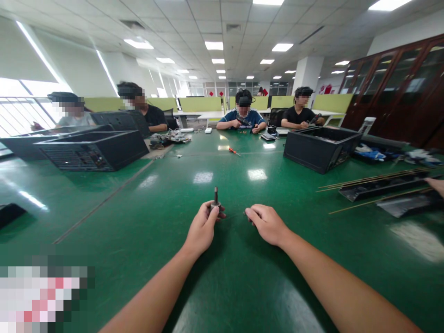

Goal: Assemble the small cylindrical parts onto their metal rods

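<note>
My left hand [204,226] is closed around a dark metal part with an upright shaft [216,196] and a wider round collar at its base. The shaft points up above my thumb. To the right, apart from it, my right hand [267,224] has its thumb and forefinger pinched together. Whatever lies between those fingertips is too small to name. Both hands are over the green tabletop [229,273].
A screwdriver [234,151] lies farther back. Black computer cases stand at left [93,150] and right [321,148]. Thin rods [367,180] and metal channels [385,182] lie at right, near another person's hand [436,185]. Several people sit across the table.
</note>
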